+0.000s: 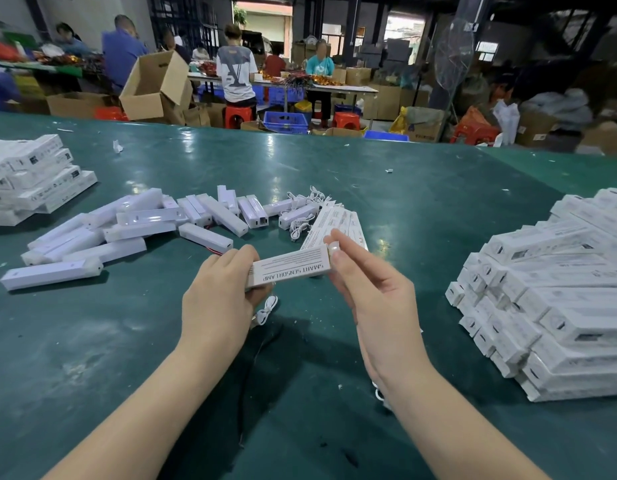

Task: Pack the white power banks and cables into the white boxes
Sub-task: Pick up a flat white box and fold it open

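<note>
While the green table [369, 168] spreads wide, a big stack of white boxes [556, 292] sits at the right and loose white power banks [127, 230] lie scattered far left, near coiled cables [301, 211]. Above the table's near middle, 1 white box [289, 270] runs left-right, its right end slightly farther. The left hand [218, 289] grips its left end; the right hand [365, 282] pinches the right end. A cable [267, 310] dangles below.
</note>
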The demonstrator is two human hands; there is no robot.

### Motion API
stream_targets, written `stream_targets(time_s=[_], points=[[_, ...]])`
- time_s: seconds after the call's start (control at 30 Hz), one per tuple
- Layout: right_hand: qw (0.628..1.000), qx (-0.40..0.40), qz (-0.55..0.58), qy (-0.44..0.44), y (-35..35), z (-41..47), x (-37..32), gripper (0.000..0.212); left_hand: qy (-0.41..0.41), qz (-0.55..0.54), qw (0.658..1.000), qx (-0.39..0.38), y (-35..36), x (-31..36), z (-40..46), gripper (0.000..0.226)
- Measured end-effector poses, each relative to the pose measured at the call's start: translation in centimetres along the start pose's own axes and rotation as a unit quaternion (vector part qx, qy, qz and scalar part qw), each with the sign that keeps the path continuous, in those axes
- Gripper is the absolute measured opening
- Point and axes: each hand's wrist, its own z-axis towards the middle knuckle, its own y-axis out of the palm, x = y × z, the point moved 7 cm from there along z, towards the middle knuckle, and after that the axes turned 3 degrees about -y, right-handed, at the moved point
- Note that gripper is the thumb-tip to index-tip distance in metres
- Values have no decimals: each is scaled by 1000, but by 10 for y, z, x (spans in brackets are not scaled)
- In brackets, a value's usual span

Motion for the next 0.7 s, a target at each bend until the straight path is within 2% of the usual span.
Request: stream_targets(time_s=[0.23, 0.4, 0.7], points=[[997, -6, 68, 24, 3, 1, 3, 20, -20, -20, 999, -24, 6, -2, -2, 25], [1000, 11, 24, 3, -1, 2, 3, 28, -20, -11, 999, -30, 5, 0, -3, 24], [1000, 18, -13, -17, -4, 1, 5, 29, -10, 25, 999, -26, 4, 3, -4, 25]])
